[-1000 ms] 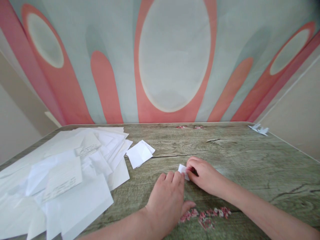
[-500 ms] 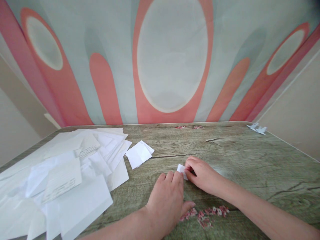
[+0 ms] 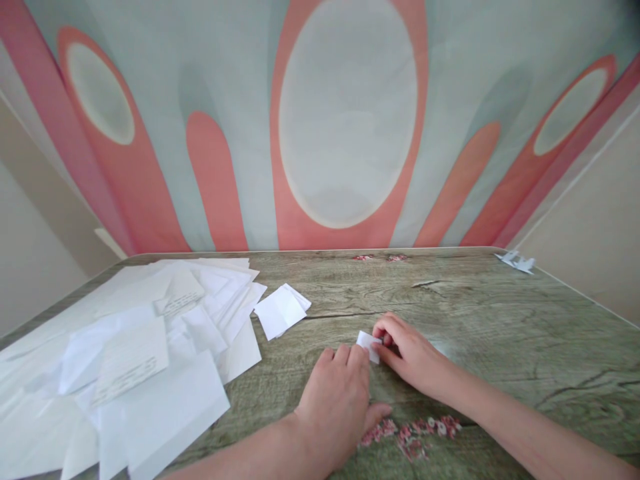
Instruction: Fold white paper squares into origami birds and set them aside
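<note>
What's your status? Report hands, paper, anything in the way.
Left hand palm down at left side of small white paper. Right hand at its right edge. Hands partly cover it; square papers and paper pile off left, apart.

Paper pile left of hands

Left blocked, far right passable

A paper heap bars the left, a small stack just beside it. Left hand and right hand fill the near middle. Beyond them, a hand could cross the table toward the right.
</note>
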Available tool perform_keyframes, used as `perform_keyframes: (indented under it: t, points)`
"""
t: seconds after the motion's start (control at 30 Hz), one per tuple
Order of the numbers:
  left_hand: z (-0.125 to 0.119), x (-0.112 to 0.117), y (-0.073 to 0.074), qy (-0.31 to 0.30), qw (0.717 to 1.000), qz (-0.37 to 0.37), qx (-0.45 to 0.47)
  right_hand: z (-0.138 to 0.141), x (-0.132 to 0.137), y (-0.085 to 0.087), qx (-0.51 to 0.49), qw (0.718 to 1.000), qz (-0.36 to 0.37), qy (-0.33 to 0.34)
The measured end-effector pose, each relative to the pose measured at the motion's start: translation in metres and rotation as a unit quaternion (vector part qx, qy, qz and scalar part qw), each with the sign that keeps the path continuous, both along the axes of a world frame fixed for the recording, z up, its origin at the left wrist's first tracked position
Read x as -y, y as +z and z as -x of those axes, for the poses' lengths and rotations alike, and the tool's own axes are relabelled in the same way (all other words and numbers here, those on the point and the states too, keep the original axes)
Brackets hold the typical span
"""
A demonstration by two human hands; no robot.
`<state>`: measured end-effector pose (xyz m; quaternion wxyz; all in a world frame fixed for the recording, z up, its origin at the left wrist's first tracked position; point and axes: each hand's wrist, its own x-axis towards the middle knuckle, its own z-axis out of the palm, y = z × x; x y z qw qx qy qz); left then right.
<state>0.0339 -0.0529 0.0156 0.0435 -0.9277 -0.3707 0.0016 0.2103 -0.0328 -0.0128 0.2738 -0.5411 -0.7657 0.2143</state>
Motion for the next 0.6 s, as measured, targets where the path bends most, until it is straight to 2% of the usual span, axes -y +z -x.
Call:
perform_keyframes:
  t: [0.2, 0.37, 0.47, 0.6]
  points:
    - [0.002, -0.001, -0.001, -0.001, 1.000, -0.005, -0.003, -0.013, 0.002, 0.014, 0.006, 0.998, 0.006, 0.069]
    - [0.002, -0.001, -0.002, 0.000, 1.000, -0.004, 0.001, -0.007, 0.015, 0.022, 0.121, 0.987, -0.012, 0.101]
    - [0.001, -0.001, -0.001, 0.000, 1.000, 0.000, 0.005, 0.001, 0.022, 0.016, 0.219, 0.970, -0.045, 0.096]
    - [0.000, -0.001, 0.001, 0.004, 1.000, 0.002, 0.001, 0.008, 0.027, 0.001, 0.352, 0.924, -0.133, 0.072]
